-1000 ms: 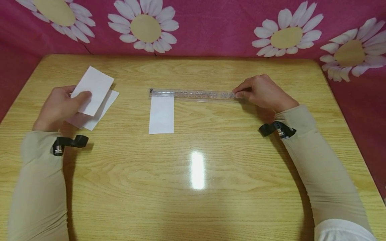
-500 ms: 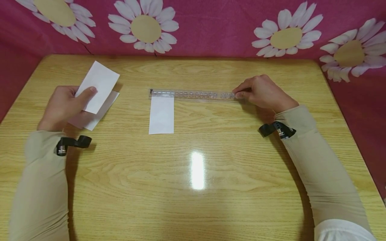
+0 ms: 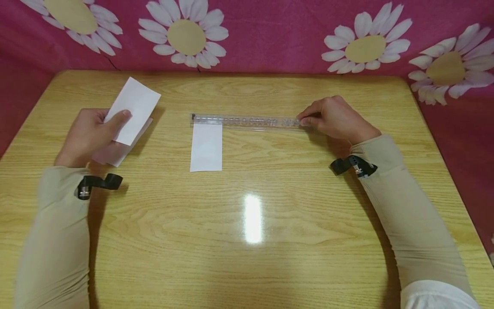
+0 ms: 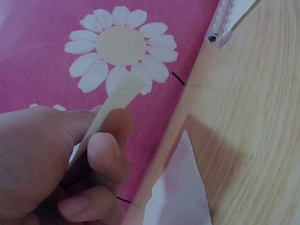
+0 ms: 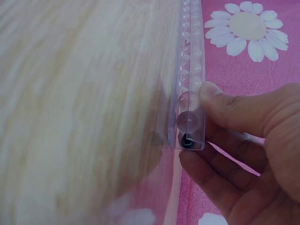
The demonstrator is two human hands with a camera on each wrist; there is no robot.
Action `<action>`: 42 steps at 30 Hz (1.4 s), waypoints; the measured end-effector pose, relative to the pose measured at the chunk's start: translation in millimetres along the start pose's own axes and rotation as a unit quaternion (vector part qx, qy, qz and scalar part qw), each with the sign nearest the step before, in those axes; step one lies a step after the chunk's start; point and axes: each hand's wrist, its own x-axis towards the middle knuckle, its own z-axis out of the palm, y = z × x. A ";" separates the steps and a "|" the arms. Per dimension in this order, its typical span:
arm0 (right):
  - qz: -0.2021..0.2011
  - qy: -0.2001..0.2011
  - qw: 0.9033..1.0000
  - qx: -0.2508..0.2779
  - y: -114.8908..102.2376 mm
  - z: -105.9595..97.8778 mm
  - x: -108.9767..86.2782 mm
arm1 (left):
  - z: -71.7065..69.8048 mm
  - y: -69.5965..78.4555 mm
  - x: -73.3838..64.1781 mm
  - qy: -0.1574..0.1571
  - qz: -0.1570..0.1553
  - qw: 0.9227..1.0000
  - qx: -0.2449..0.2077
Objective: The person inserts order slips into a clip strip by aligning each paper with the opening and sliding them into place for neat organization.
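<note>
In front of a pink daisy-print cloth, a wood-grain surface carries a clear beaded strip near its far edge, the left end overlapping a white card. The right hand pinches the strip's right end between its fingers; the left hand's fingers pinch a paper slip above more white paper. The step seems to be steadying the strip while handling paper; the next move probably calls for a still right hand and a careful left
</note>
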 end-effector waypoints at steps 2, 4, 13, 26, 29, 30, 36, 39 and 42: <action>0.001 0.000 1.000 0.000 -0.3 -0.4 -0.3 | 0.5 2.0 -0.7 0.002 0.009 1.000 -0.004; 0.001 0.000 1.000 0.001 -0.7 -0.8 -0.6 | 1.4 3.5 -1.3 0.005 0.018 1.000 -0.013; -0.002 -0.002 1.000 0.000 0.1 0.0 0.5 | 11.1 15.2 -4.3 0.018 0.047 0.997 -0.050; -0.007 -0.004 1.000 -0.001 0.4 -0.7 0.6 | 46.4 32.3 -2.4 -0.022 0.085 0.990 -0.108; -0.008 -0.003 1.000 0.001 0.2 -1.3 -0.2 | 52.2 40.0 -5.0 -0.029 0.088 0.991 -0.096; -0.009 -0.003 1.000 0.001 0.3 -1.5 -0.3 | 54.3 42.5 -5.7 -0.034 0.087 0.991 -0.095; -0.005 -0.005 1.000 0.005 0.2 -1.6 -0.6 | 69.0 56.6 -9.4 -0.067 0.080 0.988 -0.118; -0.003 -0.010 1.000 0.004 -0.4 -1.9 -0.4 | 76.4 62.4 -11.3 -0.079 0.086 0.984 -0.132; 0.000 -0.012 1.000 0.003 -0.8 -2.2 -0.2 | 82.9 67.9 -13.4 -0.088 0.098 0.981 -0.144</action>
